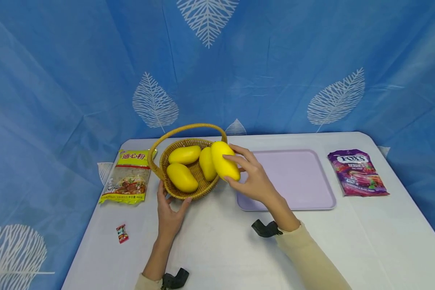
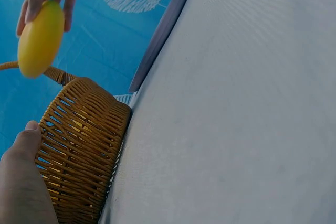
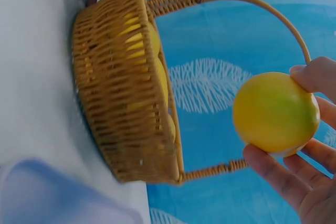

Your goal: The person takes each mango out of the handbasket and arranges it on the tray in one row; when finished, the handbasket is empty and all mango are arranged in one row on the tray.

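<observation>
A yellow mango [image 1: 224, 161] is in my right hand [image 1: 253, 177], held between thumb and fingers above the right rim of a wicker basket [image 1: 203, 192]. The right wrist view shows the mango [image 3: 275, 114] end-on, apart from the basket [image 3: 121, 93]. Inside the basket lie three more mangoes, one [image 1: 184, 155] at the back, one [image 1: 182, 178] in front and one [image 1: 207, 163] partly hidden by the held mango. My left hand [image 1: 170, 215] grips the basket's near left side, its thumb [image 2: 29, 135] against the weave in the left wrist view.
Right of the basket lies a pale purple tray [image 1: 293, 177], with a purple candy bag [image 1: 358, 173] beyond it. A yellow-and-clear pasta bag [image 1: 128, 177] lies at left, with a small red wrapped candy [image 1: 122, 233] nearer. The basket's handle [image 1: 188, 127] arches upward.
</observation>
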